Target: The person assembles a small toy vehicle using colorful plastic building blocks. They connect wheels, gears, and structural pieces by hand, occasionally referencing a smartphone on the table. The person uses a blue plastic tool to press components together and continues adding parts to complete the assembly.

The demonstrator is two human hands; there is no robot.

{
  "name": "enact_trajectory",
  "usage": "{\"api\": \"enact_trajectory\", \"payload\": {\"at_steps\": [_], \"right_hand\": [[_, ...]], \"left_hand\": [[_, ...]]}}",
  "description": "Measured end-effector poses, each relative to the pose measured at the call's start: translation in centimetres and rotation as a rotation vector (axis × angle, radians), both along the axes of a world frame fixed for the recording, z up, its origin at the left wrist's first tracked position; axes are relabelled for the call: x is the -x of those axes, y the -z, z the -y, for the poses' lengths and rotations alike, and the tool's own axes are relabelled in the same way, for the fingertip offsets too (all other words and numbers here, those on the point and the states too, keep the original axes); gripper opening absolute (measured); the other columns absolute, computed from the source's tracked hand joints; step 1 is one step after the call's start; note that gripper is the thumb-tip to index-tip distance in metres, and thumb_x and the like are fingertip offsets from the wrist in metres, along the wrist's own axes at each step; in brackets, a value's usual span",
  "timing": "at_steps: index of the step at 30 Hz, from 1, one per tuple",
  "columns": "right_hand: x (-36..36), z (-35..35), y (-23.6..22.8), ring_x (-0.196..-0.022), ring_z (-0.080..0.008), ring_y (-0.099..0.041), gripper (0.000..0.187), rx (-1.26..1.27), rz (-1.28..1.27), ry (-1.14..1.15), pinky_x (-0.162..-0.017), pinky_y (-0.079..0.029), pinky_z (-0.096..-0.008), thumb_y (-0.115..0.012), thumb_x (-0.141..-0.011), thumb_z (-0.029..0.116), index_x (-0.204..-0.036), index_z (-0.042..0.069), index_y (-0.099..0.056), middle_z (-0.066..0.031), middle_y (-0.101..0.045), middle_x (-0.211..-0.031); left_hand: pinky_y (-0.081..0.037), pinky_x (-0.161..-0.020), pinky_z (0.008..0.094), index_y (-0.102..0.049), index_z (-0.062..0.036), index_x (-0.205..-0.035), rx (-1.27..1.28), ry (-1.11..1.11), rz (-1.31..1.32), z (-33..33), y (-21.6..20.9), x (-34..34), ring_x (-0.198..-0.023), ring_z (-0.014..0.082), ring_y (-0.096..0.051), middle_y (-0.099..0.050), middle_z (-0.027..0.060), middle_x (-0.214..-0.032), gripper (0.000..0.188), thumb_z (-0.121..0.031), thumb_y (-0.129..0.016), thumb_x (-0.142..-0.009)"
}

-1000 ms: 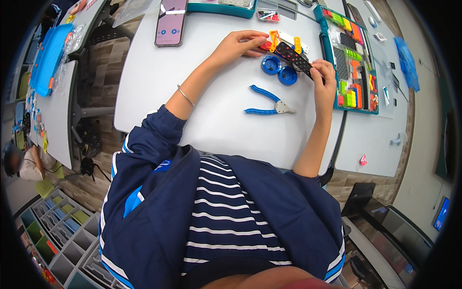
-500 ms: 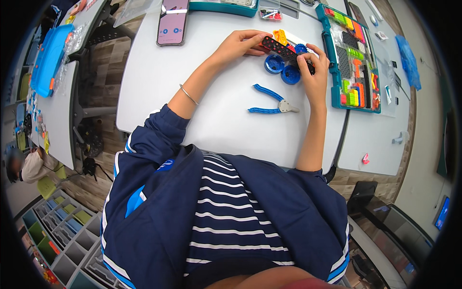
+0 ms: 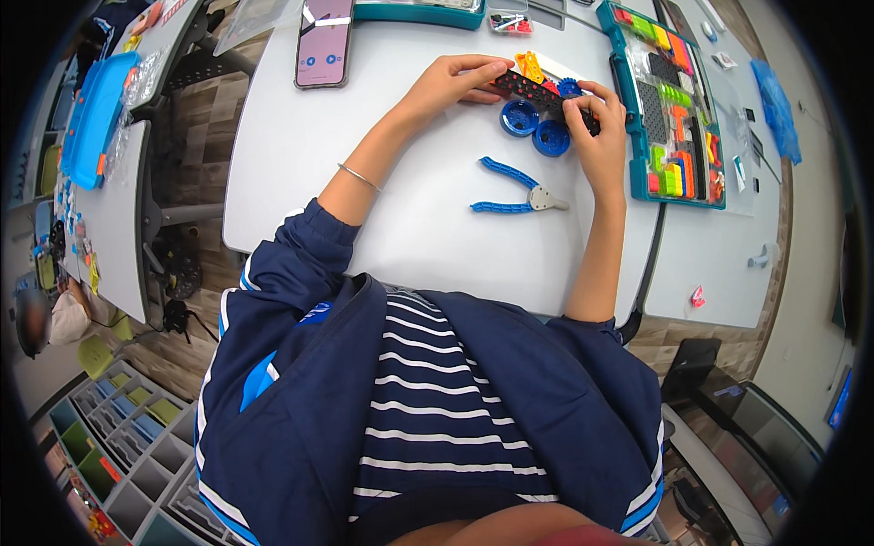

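A black perforated building beam point(image 3: 531, 90) is held between my two hands above the white table. My left hand point(image 3: 458, 79) pinches its left end, fingers closed. At the other end my right hand point(image 3: 595, 114) grips it with thumb and fingers. Two blue wheels, one point(image 3: 520, 118) to the left and one point(image 3: 552, 137) to the right, lie just below the beam; whether they are joined to it I cannot tell. Behind it are a yellow perforated piece point(image 3: 529, 66) and a blue gear point(image 3: 569, 87). Blue-handled pliers point(image 3: 519, 188) lie nearer me, handles spread, touched by neither hand.
A teal case point(image 3: 671, 114) of colourful building parts stands to the right. A phone point(image 3: 324, 45) lies at the far left of the table, beside another teal case point(image 3: 423, 14). A small clear box point(image 3: 510, 24) of parts sits at the back. Another person sits far left.
The black beam has tilted slightly between my hands, and my grip on both ends stays. The whole view has shifted a little; the pliers and wheels lie as before.
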State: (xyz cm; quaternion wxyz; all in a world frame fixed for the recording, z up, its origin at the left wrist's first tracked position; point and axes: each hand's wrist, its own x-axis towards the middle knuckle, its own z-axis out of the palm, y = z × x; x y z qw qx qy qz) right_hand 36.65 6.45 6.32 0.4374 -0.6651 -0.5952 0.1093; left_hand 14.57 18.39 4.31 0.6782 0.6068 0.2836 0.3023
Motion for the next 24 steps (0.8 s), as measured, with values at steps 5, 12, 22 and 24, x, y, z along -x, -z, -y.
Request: {"api": "enact_trajectory", "payload": {"at_steps": [5, 12, 22, 24], "right_hand": [[-0.02, 0.04, -0.21, -0.121, -0.0258, -0.049, 0.019, 0.013, -0.017, 0.0, -0.102, -0.04, -0.0371, -0.073, -0.087, 0.025, -0.088, 0.007, -0.072, -0.0061, -0.061, -0.125], [0.0, 0.18, -0.57, -0.121, -0.0252, -0.051, 0.02, 0.04, -0.056, 0.019, -0.101, -0.041, -0.0364, -0.074, -0.087, 0.026, -0.088, 0.006, -0.073, -0.0067, -0.062, -0.124], [0.05, 0.41, -0.6, -0.12, -0.0253, -0.051, 0.018, 0.021, -0.033, 0.017, -0.101, -0.042, -0.036, -0.074, -0.087, 0.024, -0.089, 0.005, -0.072, -0.0077, -0.063, -0.122], [0.18, 0.64, -0.54, -0.119, -0.0257, -0.051, 0.017, 0.004, -0.01, 0.002, -0.1, -0.042, -0.0361, -0.074, -0.087, 0.022, -0.091, 0.005, -0.072, -0.0078, -0.062, -0.122]], "left_hand": [[-0.057, -0.095, 0.0314, -0.065, -0.0014, -0.13, 0.005, 0.007, 0.014, -0.04, 0.04, 0.09, -0.108, 0.0241, -0.07, -0.069, 0.0162, -0.12, 0.046, -0.037, -0.06, -0.101], [-0.057, -0.095, 0.0311, -0.065, -0.0006, -0.13, -0.003, 0.008, 0.012, 0.07, -0.19, 0.17, -0.106, 0.0234, -0.07, -0.068, 0.0162, -0.121, 0.045, -0.033, -0.064, -0.099], [-0.056, -0.096, 0.0325, -0.066, 0.0004, -0.128, -0.037, 0.05, 0.018, 0.09, -0.28, 0.56, -0.109, 0.0248, -0.069, -0.066, 0.0172, -0.126, 0.044, -0.025, -0.072, -0.093], [-0.056, -0.097, 0.0337, -0.066, 0.0011, -0.127, -0.041, 0.048, 0.049, 0.06, -0.03, 0.55, -0.109, 0.0253, -0.069, -0.066, 0.0171, -0.126, 0.043, -0.022, -0.074, -0.092]]}}
